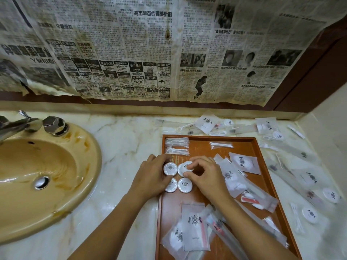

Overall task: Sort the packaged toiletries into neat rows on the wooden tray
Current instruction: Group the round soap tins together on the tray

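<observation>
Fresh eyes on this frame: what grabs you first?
Both hands, left and right, meet over four round white soaps set two by two at the left of the wooden tray. Yellowed newspaper covers the wall behind, and a stained tan sink sits at left.

The old newspaper (131,49) on the wall shows a big headline, "高市早苗的圓夢計劃". One small ad says "会计服务 RM299". The packets' small print is too blurry to read.
</observation>
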Available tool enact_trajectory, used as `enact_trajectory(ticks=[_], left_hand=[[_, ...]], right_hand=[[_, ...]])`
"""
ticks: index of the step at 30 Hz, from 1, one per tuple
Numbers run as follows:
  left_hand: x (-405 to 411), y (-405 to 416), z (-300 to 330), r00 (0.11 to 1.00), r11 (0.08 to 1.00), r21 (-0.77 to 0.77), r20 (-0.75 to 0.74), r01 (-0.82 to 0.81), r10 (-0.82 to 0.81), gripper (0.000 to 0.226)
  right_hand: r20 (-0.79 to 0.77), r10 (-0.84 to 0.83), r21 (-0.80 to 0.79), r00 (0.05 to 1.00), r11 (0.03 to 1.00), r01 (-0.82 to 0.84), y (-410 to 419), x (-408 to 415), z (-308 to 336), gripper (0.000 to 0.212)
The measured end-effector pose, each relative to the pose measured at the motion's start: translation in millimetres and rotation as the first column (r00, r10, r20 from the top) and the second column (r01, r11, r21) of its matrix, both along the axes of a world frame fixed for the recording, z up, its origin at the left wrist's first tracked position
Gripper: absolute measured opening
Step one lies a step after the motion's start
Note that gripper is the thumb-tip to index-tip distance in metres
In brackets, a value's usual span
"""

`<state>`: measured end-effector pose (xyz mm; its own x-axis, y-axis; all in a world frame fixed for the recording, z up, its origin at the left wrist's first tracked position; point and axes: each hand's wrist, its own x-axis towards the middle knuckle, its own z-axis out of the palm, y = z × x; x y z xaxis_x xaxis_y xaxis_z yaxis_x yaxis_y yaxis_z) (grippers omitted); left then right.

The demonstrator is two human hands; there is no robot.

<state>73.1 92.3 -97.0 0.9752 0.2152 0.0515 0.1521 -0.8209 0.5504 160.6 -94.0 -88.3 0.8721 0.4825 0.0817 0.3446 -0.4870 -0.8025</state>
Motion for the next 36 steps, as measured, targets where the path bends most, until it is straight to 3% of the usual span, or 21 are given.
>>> enact_trajectory(ticks=[15, 22, 36], left_hand=[[9, 1, 1, 0.997, 1.0, 0.011, -0.075, 0.004, -0.003, 0.056], [8, 1, 1, 0.998, 1.0, 0.021, -0.068, 0.012, -0.01, 0.056], [7, 1, 4, 0.998, 1.0, -0.009, -0.056, 0.006, -0.007, 0.056]], right_hand=[[-0.018, 0.035, -0.109, 0.999, 0.993, -0.037, 4, 4, -17, 0.02], [-0.001, 0.081, -0.22, 0.997, 0.972, -0.08, 7, 4, -10, 0.031], [0.002, 0.074, -0.244, 0.997, 0.967, -0.071, 9, 1, -13, 0.032]])
